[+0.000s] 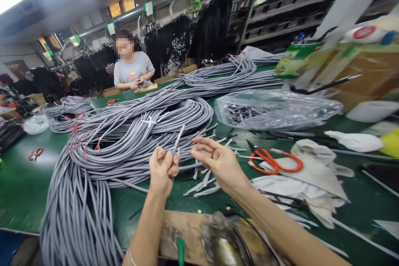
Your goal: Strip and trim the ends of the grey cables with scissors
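Observation:
My left hand is closed around a short grey cable end, which sticks up from between the thumb and fingers. To its right, my right hand is held with its fingers stretched toward the cable end and a gap between them; I see nothing in it. Just behind both hands lies a large coiled bundle of grey cables, with red wire ends showing at its left. Loose pale strips are scattered on the green table beneath my right hand.
Orange-handled scissors rest beside a crumpled cloth at right. A clear plastic bag of dark pieces lies behind. A stained wooden board is in front, bearing a green-handled tool. A co-worker sits across the table.

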`<state>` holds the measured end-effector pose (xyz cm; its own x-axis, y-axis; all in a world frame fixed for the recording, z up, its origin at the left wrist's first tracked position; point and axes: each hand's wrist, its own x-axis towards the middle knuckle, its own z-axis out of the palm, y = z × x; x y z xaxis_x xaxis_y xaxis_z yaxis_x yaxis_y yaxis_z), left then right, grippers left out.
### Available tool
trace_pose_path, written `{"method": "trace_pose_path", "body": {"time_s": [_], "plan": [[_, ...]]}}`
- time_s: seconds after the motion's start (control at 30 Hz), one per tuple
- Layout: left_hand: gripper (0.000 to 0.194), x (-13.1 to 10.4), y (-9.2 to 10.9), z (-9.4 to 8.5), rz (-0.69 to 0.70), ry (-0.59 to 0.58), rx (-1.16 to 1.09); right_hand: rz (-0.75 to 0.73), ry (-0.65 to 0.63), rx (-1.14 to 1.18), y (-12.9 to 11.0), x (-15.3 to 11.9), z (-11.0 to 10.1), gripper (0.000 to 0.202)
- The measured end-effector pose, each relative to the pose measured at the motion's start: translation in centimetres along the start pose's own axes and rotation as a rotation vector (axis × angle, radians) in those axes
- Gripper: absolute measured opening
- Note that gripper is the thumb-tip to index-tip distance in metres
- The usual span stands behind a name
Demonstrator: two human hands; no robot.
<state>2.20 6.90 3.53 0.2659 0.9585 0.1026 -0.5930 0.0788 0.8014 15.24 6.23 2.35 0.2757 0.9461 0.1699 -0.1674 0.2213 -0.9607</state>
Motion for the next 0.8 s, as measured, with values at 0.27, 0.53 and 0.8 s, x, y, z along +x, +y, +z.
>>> {"method": "trace_pose_path", "body": {"time_s": [0.27,0.53,0.8], "plan": [[0.058,-0.1,-1.3,-0.3,0.076,-0.053,0.060,-0.064,0.030,-0.214,0.7,0.6,-1.7,0.027],[0.046,-0.4,-0.4,-0.4,0.127,-0.044,0.069,-0.150,0.327,-0.430,0.7,1.7,-5.7,0.017],[0.041,-0.4,-1.1,0.1,-0.007,-0.112,0.189,-0.106,-0.084,-0.221,-0.8,-0.4,-2.8,0.042]]}}
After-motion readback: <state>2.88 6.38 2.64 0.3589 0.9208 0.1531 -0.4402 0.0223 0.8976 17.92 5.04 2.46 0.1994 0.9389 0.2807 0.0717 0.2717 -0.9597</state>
